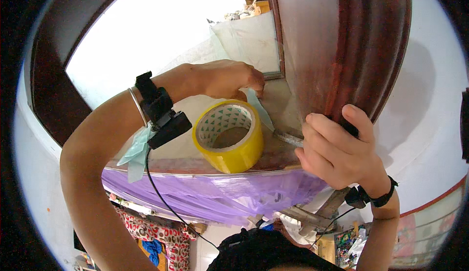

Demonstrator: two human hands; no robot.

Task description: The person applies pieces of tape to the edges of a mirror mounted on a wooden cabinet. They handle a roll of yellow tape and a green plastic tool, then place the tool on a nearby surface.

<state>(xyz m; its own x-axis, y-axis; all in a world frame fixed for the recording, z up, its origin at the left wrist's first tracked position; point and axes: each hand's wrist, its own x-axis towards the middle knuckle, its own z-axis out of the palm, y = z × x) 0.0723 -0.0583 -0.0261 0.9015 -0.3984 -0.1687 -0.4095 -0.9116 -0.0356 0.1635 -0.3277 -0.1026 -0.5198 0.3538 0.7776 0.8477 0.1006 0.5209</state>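
My left hand [240, 77] is bent over the ledge, its fingers closed at the upper end of a pale green strip [261, 111]. The strip slants down to a greyish, narrow piece [288, 138] on the ledge, whose far end goes behind my right hand [339, 148]. That right hand is wrapped around the lower edge of a dark brown wooden frame [366, 51], thumb or finger resting on its face. A roll of yellow packing tape [238, 157] stands between my arms on the ledge [172, 157], its printed cardboard core tilted towards me.
Sheer purple fabric [205, 194] hangs below the ledge. Behind the left hand is a bright window with mesh [249, 36]. Pale green pieces [135, 153] hang by a black wrist device [165, 124] with a cable. Below are a patterned cushion [146, 230] and a cluttered box [344, 249].
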